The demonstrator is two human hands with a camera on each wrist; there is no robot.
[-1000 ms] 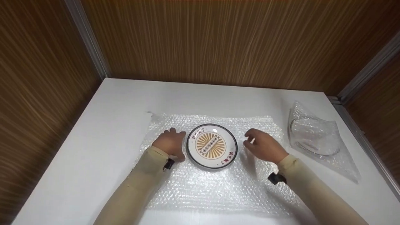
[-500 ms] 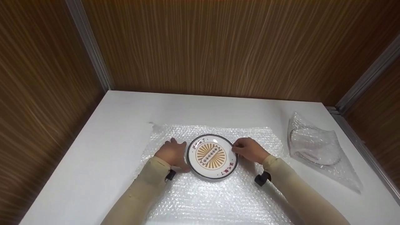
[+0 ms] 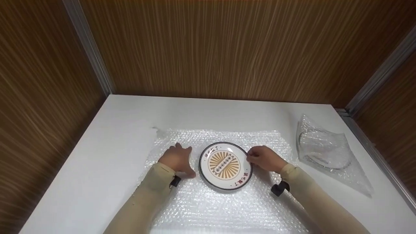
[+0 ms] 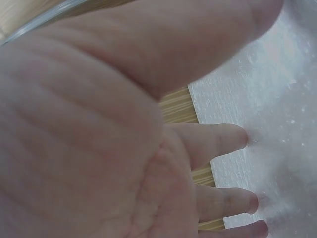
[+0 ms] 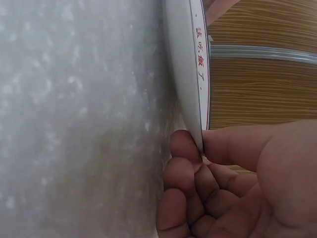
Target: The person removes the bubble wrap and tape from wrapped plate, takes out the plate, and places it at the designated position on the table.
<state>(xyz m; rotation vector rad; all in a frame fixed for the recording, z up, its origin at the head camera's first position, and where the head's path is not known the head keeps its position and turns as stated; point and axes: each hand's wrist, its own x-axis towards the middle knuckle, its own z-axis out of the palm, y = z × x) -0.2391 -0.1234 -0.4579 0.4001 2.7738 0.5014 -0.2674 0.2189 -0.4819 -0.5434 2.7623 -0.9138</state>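
Observation:
A round white plate (image 3: pixel 242 164) with a dark rim, an orange sunburst and red characters is over a sheet of bubble wrap (image 3: pixel 208 208). My right hand (image 3: pixel 266 158) pinches the plate's right rim; in the right wrist view the thumb lies on the upper face and curled fingers are beneath the edge (image 5: pixel 198 99). Left of the plate, my left hand (image 3: pixel 176 159) has its fingers spread, with a gap between it and the rim. In the left wrist view its fingertips (image 4: pixel 233 136) touch the bubble wrap, and nothing is in the palm.
At the right of the white table (image 3: pixel 107 139) lies a bubble-wrapped package (image 3: pixel 328 152) with a round item faintly visible inside. Wood-grain panels (image 3: pixel 208 48) with metal edge strips enclose the back and both sides.
My right hand has come in from the right and taken hold of the plate's rim. The plate has shifted slightly right, away from my left hand, which stays nearly in place.

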